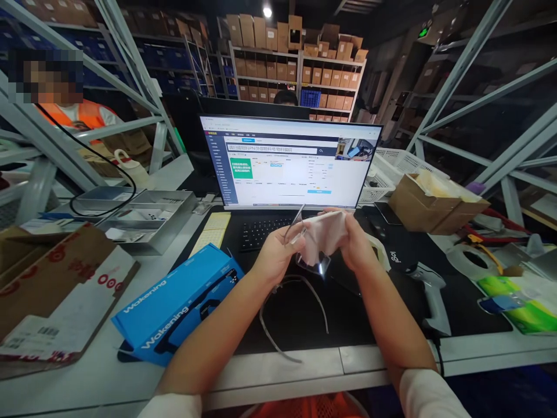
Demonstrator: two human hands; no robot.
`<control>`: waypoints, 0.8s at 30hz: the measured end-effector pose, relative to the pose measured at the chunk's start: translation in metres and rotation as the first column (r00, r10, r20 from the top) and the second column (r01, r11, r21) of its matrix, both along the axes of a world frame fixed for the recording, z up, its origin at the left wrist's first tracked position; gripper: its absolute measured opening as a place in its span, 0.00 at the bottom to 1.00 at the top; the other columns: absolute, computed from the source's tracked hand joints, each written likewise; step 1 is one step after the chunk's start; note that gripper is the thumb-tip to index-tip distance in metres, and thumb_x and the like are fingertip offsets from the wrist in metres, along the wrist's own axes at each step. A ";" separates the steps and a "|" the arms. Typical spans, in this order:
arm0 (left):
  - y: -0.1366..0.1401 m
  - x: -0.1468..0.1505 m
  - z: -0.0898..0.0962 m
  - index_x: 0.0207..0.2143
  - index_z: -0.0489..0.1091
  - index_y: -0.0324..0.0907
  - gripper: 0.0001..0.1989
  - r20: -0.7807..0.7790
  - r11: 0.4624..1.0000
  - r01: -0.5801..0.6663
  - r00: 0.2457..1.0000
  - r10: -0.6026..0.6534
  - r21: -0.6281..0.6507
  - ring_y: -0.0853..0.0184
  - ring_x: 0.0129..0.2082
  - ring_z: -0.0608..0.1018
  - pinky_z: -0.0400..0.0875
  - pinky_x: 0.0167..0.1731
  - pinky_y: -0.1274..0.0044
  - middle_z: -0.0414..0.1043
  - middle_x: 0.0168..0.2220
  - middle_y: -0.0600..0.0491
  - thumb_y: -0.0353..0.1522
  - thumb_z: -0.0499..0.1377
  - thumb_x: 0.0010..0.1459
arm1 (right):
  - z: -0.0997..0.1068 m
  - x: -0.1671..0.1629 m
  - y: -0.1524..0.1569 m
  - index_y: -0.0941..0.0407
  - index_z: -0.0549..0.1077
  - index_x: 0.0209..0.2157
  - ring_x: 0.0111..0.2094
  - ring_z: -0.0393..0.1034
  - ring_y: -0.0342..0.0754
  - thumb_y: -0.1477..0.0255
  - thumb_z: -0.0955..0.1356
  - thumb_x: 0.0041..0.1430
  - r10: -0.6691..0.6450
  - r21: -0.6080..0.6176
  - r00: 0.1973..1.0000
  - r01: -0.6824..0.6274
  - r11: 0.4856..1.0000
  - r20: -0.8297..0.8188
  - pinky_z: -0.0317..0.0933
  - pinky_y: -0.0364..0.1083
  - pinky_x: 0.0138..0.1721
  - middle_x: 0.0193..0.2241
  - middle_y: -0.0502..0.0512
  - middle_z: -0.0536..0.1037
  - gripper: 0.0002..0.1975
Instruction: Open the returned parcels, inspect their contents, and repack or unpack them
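Above the black desk mat, both my hands meet in front of the monitor. Fingers of my left hand (285,247) are closed on what looks like a pair of glasses, with a thin arm sticking up and a shiny clear lens (319,267) below. My right hand (354,241) grips a pale, thin cloth or tissue (324,235) draped over part of the glasses. A grey cord (322,305) loops down below my hands; its attachment is hidden. Left of my forearm lies a blue Wakening box (178,302).
Behind my hands stand a monitor (287,174) and keyboard (263,232). A barcode scanner (430,296), tape roll (472,262) and cardboard box (435,203) are on the right. An opened carton (65,290) and grey trays (150,217) occupy the left. A person in an orange vest (89,116) is beyond.
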State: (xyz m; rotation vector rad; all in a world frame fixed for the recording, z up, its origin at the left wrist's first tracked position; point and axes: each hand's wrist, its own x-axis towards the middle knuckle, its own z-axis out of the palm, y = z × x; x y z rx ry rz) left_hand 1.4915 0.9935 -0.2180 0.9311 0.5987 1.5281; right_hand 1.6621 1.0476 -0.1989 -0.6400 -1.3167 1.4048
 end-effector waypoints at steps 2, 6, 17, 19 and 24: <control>0.001 -0.001 0.002 0.41 0.82 0.42 0.22 0.015 1.000 -0.021 1.000 0.021 0.014 0.69 0.26 0.76 0.70 0.32 0.76 0.79 0.29 0.52 0.39 0.77 0.43 | 0.001 0.002 -0.002 0.53 0.76 0.40 0.35 0.72 0.48 0.49 0.72 0.54 -0.060 0.091 0.990 0.049 0.995 0.126 0.64 0.45 0.37 0.34 0.51 0.79 0.22; 0.003 -0.008 0.000 0.39 0.82 0.44 0.22 0.127 0.998 0.062 0.990 -0.061 -0.003 0.68 0.30 0.79 0.72 0.35 0.76 0.80 0.33 0.53 0.39 0.79 0.39 | 0.007 0.007 -0.009 0.56 0.70 0.23 0.25 0.59 0.42 0.54 0.73 0.57 -0.136 0.179 0.958 0.092 0.980 0.252 0.55 0.43 0.29 0.21 0.47 0.67 0.21; 0.003 -0.003 -0.010 0.37 0.82 0.48 0.19 0.195 0.965 0.263 0.946 -0.260 0.012 0.64 0.36 0.82 0.75 0.38 0.74 0.82 0.38 0.53 0.39 0.78 0.40 | 0.024 0.024 -0.028 0.57 0.77 0.32 0.19 0.60 0.45 0.51 0.67 0.58 0.415 -0.018 0.909 -0.414 0.910 0.033 0.55 0.45 0.24 0.18 0.51 0.70 0.22; 0.003 0.000 -0.008 0.36 0.81 0.47 0.20 0.204 0.973 0.232 0.953 -0.225 -0.009 0.64 0.36 0.81 0.74 0.37 0.75 0.82 0.38 0.52 0.39 0.78 0.39 | 0.018 0.022 -0.026 0.57 0.78 0.34 0.21 0.62 0.45 0.55 0.68 0.58 0.413 0.084 0.902 -0.425 0.902 0.126 0.56 0.45 0.25 0.19 0.50 0.71 0.19; 0.001 -0.002 -0.009 0.38 0.81 0.45 0.25 0.178 0.988 0.146 0.975 -0.135 -0.050 0.68 0.31 0.80 0.73 0.33 0.79 0.80 0.35 0.54 0.39 0.80 0.35 | 0.006 0.010 -0.018 0.54 0.69 0.38 0.31 0.64 0.43 0.72 0.75 0.48 0.047 0.192 0.928 -0.125 0.973 0.369 0.58 0.42 0.32 0.31 0.46 0.72 0.17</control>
